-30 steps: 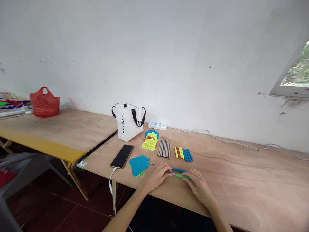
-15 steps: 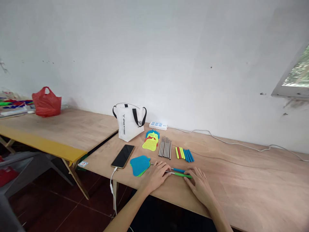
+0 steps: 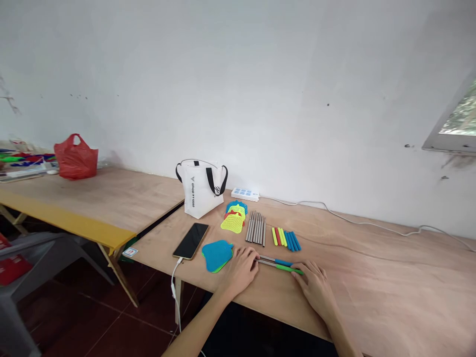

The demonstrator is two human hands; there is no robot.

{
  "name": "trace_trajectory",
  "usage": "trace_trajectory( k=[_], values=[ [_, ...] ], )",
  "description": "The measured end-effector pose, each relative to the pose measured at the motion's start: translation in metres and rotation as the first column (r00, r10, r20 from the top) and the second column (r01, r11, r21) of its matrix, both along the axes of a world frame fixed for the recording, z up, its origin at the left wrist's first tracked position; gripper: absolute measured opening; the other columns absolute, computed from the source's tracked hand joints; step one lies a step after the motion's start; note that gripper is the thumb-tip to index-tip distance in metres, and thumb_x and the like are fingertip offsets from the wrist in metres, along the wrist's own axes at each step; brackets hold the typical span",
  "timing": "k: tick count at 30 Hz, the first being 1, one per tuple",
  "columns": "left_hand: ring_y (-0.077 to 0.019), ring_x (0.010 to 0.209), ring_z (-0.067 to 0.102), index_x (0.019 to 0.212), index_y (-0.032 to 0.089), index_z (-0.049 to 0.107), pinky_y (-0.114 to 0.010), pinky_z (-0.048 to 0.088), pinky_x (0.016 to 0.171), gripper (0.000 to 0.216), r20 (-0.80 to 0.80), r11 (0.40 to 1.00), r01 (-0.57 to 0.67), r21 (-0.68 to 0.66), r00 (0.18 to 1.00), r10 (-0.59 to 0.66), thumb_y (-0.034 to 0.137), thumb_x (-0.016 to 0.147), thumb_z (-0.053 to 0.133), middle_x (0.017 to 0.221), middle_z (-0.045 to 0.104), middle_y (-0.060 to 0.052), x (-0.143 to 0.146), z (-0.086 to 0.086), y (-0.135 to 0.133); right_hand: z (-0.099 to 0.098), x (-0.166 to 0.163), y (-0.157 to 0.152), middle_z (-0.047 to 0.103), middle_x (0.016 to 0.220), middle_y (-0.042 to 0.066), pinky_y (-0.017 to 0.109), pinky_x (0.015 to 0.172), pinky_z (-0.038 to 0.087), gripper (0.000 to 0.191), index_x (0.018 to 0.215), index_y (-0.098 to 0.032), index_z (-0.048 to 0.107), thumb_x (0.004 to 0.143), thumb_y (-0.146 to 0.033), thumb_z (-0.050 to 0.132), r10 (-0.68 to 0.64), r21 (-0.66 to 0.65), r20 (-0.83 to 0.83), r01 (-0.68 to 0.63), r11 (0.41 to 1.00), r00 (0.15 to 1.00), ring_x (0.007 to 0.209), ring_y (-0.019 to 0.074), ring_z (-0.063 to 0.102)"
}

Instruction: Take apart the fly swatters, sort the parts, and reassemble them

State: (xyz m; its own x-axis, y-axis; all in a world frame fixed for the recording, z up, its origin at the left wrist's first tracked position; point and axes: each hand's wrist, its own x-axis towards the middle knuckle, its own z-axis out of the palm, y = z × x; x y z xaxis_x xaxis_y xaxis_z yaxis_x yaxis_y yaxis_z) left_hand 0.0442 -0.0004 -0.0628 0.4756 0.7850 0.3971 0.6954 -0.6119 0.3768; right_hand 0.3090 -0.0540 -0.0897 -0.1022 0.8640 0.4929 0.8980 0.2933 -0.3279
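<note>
1. Head view: the left hand (image 3: pixel 241 270) is lying palm down over two metal shafts (image 3: pixel 266 261), covering the stretch nearest its knuckles; whether its fingers are grasping them or merely pressing on them, I cannot tell, because the hand is hiding the contact.
2. Opposite it, the right hand (image 3: pixel 315 286) is grasping the end of the green grip (image 3: pixel 288 269) between thumb and fingers.
3. On the far side of that grip, the blue grip (image 3: pixel 283 262) is lying alongside, its end sitting just beside the right hand's fingertips.
4. Between the two hands, both shafts are running side by side into these grips, low over the wooden table (image 3: pixel 390 287).
5. Just left of the left hand, a blue fly-swatter head (image 3: pixel 216 254) is lying on top of a green fly-swatter head (image 3: pixel 220 269), which is showing only along its near edge.
6. Ahead of the left hand, loose fly-swatter heads (image 3: pixel 233 223) in yellow, red and blue are overlapping one another.
7. Straight beyond the left hand's fingertips, loose metal shafts (image 3: pixel 256 229) are lying in a row, pointing away.
8. Ahead of the right hand and slightly to its left, loose grips (image 3: pixel 293 241) in yellow, red and blue are lying side by side.
9. Farther left of the left hand, a phone (image 3: pixel 191 241) is resting with a white cable (image 3: pixel 173 286) plugged in.
10. Well beyond the left hand, a white bag (image 3: pixel 202 192) is standing upright near a power strip (image 3: pixel 244 194).
</note>
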Motion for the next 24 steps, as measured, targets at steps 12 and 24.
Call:
trace_trajectory(
  k=[12, 24],
  values=[
    [-0.0238, 0.111, 0.056, 0.110, 0.024, 0.059, -0.040, 0.041, 0.100, 0.019, -0.017, 0.998, 0.038, 0.049, 0.999, -0.038, 0.017, 0.098, 0.047, 0.115, 0.062, -0.003, -0.0025, -0.0035, -0.0010, -0.0038, -0.0010, -0.0007, 0.069, 0.114, 0.006, 0.046, 0.093, 0.046, 0.029, 0.109, -0.030, 0.064, 0.103, -0.042, 0.039, -0.018, -0.007, -0.009, 0.018, 1.000, 1.000, 0.106, 0.0256, 0.063],
    [-0.0240, 0.109, 0.056, 0.110, 0.025, 0.057, -0.041, 0.040, 0.101, 0.018, -0.049, 0.998, 0.041, 0.057, 0.998, -0.038, 0.018, 0.098, 0.046, 0.116, 0.061, -0.004, -0.0029, -0.0002, -0.0024, -0.0050, -0.0005, 0.0001, 0.069, 0.114, 0.005, 0.046, 0.095, 0.045, 0.028, 0.111, -0.030, 0.062, 0.103, -0.041, 0.038, -0.027, -0.001, 0.027, 0.027, 1.000, 0.999, 0.106, 0.0258, 0.063]
  ],
)
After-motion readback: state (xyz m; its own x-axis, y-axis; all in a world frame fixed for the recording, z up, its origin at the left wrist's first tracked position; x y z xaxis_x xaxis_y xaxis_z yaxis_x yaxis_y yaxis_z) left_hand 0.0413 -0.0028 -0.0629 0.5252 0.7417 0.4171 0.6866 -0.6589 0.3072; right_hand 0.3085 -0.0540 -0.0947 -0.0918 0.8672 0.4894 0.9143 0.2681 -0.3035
